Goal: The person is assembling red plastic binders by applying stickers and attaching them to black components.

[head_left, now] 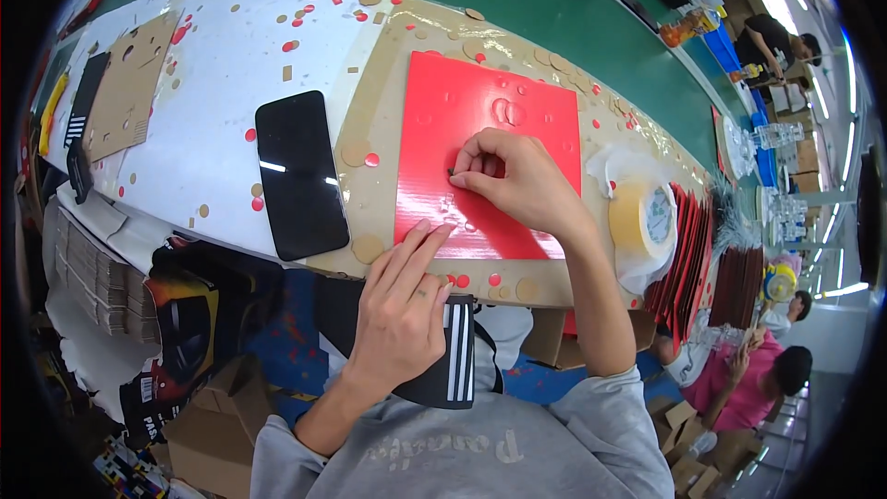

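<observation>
A glossy red sheet of card [443,97] with round cut marks lies on the brown-taped work surface in front of me. My right hand [522,180] is over its middle, thumb and fingers pinched together low against it. A tiny dark bit shows at those fingertips; what it is I cannot make out. My left hand [402,314] rests with stretched fingers on the sheet's near left edge, holding nothing. Left of the sheet lies a black smartphone [300,171], screen up.
Right of the sheet stands a roll of yellowish tape [642,219], beside a stack of red cards [679,254]. Small red and brown discs are scattered about. A brown cardboard piece [134,83] and yellow-handled tool [53,114] lie far left. A person in pink [739,379] sits at right.
</observation>
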Available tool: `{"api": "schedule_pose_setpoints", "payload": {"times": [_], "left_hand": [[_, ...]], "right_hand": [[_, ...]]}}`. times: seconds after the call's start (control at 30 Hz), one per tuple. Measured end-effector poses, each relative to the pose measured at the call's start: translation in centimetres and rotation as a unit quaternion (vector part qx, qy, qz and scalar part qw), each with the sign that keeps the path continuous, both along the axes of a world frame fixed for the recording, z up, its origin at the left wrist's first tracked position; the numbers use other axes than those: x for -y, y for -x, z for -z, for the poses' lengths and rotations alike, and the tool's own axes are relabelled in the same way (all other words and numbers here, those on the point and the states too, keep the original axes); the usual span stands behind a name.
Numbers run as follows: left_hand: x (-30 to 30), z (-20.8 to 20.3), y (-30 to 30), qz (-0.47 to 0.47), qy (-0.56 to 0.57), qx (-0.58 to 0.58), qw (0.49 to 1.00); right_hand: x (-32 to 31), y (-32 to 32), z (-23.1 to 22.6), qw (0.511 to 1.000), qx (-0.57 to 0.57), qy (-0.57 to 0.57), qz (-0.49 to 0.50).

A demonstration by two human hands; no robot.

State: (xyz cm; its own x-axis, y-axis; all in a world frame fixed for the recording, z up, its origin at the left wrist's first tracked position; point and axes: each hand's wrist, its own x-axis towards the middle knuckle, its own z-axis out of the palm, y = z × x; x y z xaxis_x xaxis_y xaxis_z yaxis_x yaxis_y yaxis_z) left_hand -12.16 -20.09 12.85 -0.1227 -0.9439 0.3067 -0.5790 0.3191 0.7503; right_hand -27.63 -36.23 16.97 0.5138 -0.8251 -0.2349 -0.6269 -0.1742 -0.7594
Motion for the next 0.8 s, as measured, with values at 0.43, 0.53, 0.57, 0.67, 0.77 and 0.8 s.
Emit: {"api": "schedule_pose_setpoints", "payload": {"times": [0.43,0.53,0.57,0.67,0.77,0.8], "left_hand": [[-0.1,0.4,0.1,-0.008,0.002,-0.006,1.000],[0.0,0.3,0.0,-0.005,0.003,-0.009,1.000],[-0.1,0.3,0.0,-0.006,0.002,-0.009,1.000],[0.0,0.3,0.2,-0.009,0.002,0.003,1.000],[0.2,-0.2,0.4,-0.011,-0.002,0.034,0.999],[0.4,-0.4,0.3,-0.005,-0.007,0.044,0.999]], "right_hand": [[-1.4,0.4,1.1,0.987,0.085,0.121,0.058],[-1.4,0.2,0.8,0.987,0.117,0.035,0.108],[-1.4,0.2,0.6,0.987,0.117,0.034,0.107],[-1.2,0.2,0.3,0.991,0.105,0.016,0.082],[-1.2,0.7,0.7,0.995,0.067,0.069,0.035],[-1.2,0.8,0.9,0.995,0.075,0.061,0.032]]}}
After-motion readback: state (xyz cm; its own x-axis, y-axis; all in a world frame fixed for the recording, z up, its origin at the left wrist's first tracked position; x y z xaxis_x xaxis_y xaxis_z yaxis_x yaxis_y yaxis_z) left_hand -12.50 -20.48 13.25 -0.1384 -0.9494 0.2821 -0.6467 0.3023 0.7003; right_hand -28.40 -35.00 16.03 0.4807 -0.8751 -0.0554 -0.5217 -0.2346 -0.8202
